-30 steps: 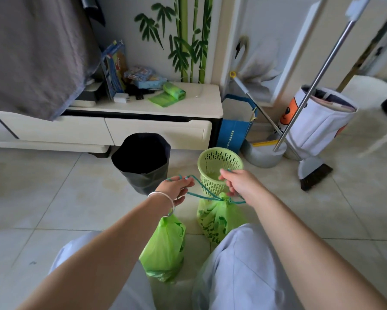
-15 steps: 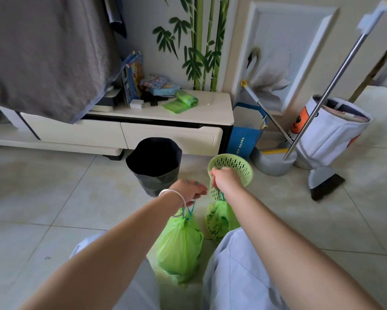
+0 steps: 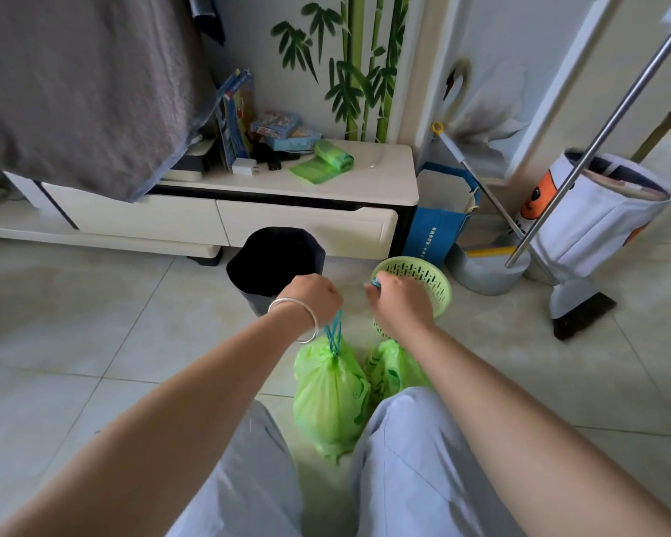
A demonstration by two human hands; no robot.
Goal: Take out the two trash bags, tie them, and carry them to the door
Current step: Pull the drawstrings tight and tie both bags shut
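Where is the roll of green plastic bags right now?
In the head view, the roll of green plastic bags lies on top of the low white cabinet, right of the small white charger, below the painted bamboo.

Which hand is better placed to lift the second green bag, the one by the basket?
Right hand: it grips blue cord directly above that bag. The left hand already holds the other bag.

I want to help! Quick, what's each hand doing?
Left hand: closed on the blue drawstring.
Right hand: closed on the other bag's string.
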